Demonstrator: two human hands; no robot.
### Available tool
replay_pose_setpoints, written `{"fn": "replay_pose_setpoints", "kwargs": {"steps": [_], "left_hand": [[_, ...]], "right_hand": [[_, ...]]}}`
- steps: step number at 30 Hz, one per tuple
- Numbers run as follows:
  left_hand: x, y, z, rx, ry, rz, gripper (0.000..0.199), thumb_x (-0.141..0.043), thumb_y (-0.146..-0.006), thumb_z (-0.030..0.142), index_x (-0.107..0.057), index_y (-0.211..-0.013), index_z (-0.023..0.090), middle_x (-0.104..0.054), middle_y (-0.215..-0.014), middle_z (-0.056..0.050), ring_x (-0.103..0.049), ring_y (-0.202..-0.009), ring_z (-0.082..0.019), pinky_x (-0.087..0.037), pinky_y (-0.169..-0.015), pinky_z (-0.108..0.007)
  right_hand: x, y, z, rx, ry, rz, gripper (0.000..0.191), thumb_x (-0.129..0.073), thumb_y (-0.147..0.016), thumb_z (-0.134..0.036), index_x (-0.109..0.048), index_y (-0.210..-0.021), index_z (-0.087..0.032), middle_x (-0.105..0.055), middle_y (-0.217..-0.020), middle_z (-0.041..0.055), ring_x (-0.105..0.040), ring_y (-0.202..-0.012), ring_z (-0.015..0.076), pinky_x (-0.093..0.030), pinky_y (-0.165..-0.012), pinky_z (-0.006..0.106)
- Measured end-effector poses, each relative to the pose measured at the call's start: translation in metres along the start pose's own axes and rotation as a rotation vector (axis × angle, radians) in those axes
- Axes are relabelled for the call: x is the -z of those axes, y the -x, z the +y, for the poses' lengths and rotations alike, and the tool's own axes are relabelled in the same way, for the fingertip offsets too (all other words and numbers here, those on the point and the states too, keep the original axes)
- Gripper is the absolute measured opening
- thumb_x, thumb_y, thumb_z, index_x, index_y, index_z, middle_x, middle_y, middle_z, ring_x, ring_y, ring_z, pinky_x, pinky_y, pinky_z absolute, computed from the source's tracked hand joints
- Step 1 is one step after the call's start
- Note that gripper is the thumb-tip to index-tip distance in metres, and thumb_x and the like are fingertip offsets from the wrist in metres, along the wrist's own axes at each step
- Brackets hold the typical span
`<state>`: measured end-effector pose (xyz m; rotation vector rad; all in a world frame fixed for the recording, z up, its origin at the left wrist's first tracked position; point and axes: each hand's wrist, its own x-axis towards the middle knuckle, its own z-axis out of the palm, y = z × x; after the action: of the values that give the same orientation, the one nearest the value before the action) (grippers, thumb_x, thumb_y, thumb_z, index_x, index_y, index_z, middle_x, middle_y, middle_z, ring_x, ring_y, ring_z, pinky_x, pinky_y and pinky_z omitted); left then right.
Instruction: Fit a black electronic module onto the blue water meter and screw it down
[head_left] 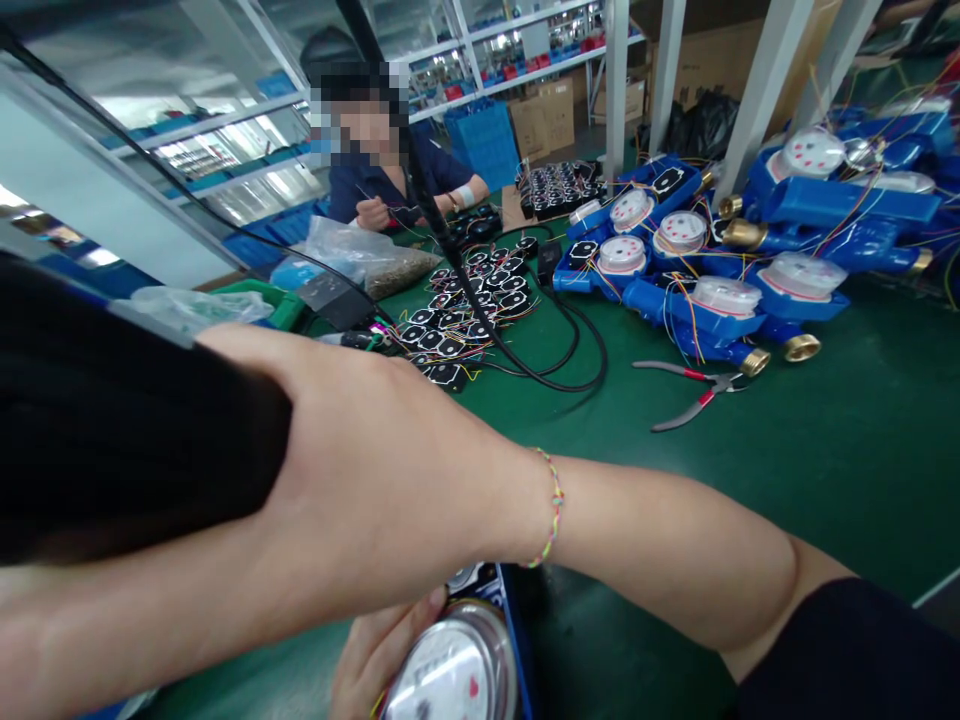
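Behind the forearm (pixel 637 540), pliers (pixel 694 390), meters (pixel 724 300).

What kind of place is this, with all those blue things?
Most likely a factory assembly bench. Blue water meters with loose wires are piled on the green table, small black parts lie in rows, and pliers lie nearby. Another person works across it.

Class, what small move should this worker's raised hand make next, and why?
Probably lower the right hand to the meter. That hand is raised across the view, away from the work, and only the left hand grips the meter.
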<state>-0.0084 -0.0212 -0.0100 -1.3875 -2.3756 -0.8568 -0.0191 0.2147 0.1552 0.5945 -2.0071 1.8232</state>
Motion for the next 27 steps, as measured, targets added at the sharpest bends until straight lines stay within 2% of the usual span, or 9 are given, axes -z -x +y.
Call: {"fn": "replay_pose_setpoints", "kwargs": {"steps": [7,9,12,15,17,19,22,25,27], "left_hand": [[0.0,-0.004,0.003,-0.006,0.014,-0.036,0.039,-0.04,-0.096,0.011,-0.037,-0.133,0.021,-0.045,-0.124,-0.009,-0.039,-0.12,-0.023,-0.029,-0.104,-0.033],[0.002,-0.004,0.005,-0.004,0.006,-0.049,0.038,-0.04,-0.096,0.013,-0.037,-0.133,0.021,-0.044,-0.125,-0.008,-0.038,-0.12,-0.022,-0.029,-0.104,-0.032],[0.008,-0.009,0.009,-0.003,-0.015,-0.075,0.033,-0.036,-0.098,0.018,-0.039,-0.131,0.021,-0.046,-0.125,-0.007,-0.04,-0.121,-0.022,-0.028,-0.106,-0.035],[0.022,-0.017,0.012,0.015,-0.044,-0.195,0.032,-0.029,-0.1,0.022,-0.04,-0.13,0.027,-0.05,-0.123,-0.004,-0.045,-0.118,-0.02,-0.027,-0.109,-0.043],[0.033,-0.019,0.016,0.068,-0.075,-0.273,0.034,-0.033,-0.099,0.022,-0.036,-0.132,0.03,-0.05,-0.124,-0.004,-0.044,-0.119,-0.02,-0.031,-0.107,-0.044],[0.043,-0.017,0.022,0.138,-0.104,-0.289,0.039,-0.041,-0.096,0.021,-0.034,-0.134,0.029,-0.046,-0.129,-0.005,-0.039,-0.122,-0.023,-0.038,-0.103,-0.04],[0.051,-0.009,0.04,0.181,-0.103,-0.271,0.04,-0.043,-0.093,0.018,-0.039,-0.131,0.03,-0.043,-0.131,-0.001,-0.039,-0.122,-0.022,-0.04,-0.101,-0.036],[0.05,0.0,0.062,0.154,-0.066,-0.256,0.038,-0.043,-0.092,0.017,-0.042,-0.127,0.031,-0.041,-0.133,0.0,-0.04,-0.122,-0.022,-0.037,-0.102,-0.04],[0.044,0.006,0.074,0.134,-0.054,-0.223,0.039,-0.042,-0.092,0.016,-0.04,-0.13,0.025,-0.039,-0.134,-0.005,-0.037,-0.123,-0.024,-0.034,-0.103,-0.045]], "right_hand": [[0.001,0.002,0.003,0.025,0.001,0.008,0.035,-0.08,-0.066,-0.014,-0.053,-0.089,-0.016,-0.054,-0.078,-0.0073,-0.055,-0.075,0.0098,-0.04,-0.054,0.015],[0.002,0.002,0.005,0.055,-0.109,-0.042,0.03,-0.076,-0.069,-0.01,-0.052,-0.086,-0.016,-0.051,-0.074,-0.0072,-0.053,-0.071,0.0089,-0.038,-0.055,0.015],[0.004,0.001,0.007,0.064,-0.393,-0.162,0.023,-0.069,-0.074,-0.004,-0.049,-0.074,-0.015,-0.046,-0.068,-0.0065,-0.047,-0.064,0.0076,-0.035,-0.054,0.016],[0.009,-0.001,0.008,0.042,-0.595,-0.172,0.02,-0.061,-0.076,-0.003,-0.047,-0.068,-0.015,-0.045,-0.065,-0.0056,-0.044,-0.058,0.0069,-0.034,-0.051,0.015],[0.013,-0.001,0.01,0.032,-0.656,-0.173,0.014,-0.058,-0.078,-0.009,-0.048,-0.07,-0.015,-0.048,-0.065,-0.0042,-0.046,-0.056,0.0084,-0.038,-0.049,0.017],[0.015,0.0,0.011,0.038,-0.675,-0.145,0.013,-0.054,-0.081,-0.018,-0.049,-0.07,-0.015,-0.05,-0.065,-0.0009,-0.048,-0.053,0.0112,-0.042,-0.049,0.021],[0.014,0.002,0.009,0.05,-0.705,0.02,0.014,-0.056,-0.081,-0.028,-0.053,-0.081,-0.014,-0.051,-0.062,0.0026,-0.049,-0.049,0.0145,-0.044,-0.049,0.027],[0.006,0.006,-0.001,0.053,-0.683,0.163,0.025,-0.059,-0.075,-0.031,-0.052,-0.095,-0.016,-0.05,-0.057,0.0015,-0.049,-0.047,0.0161,-0.044,-0.048,0.029],[-0.001,0.011,-0.007,0.029,-0.618,0.18,0.026,-0.058,-0.074,-0.031,-0.051,-0.095,-0.017,-0.047,-0.054,0.0005,-0.048,-0.046,0.0155,-0.045,-0.048,0.029]]}}
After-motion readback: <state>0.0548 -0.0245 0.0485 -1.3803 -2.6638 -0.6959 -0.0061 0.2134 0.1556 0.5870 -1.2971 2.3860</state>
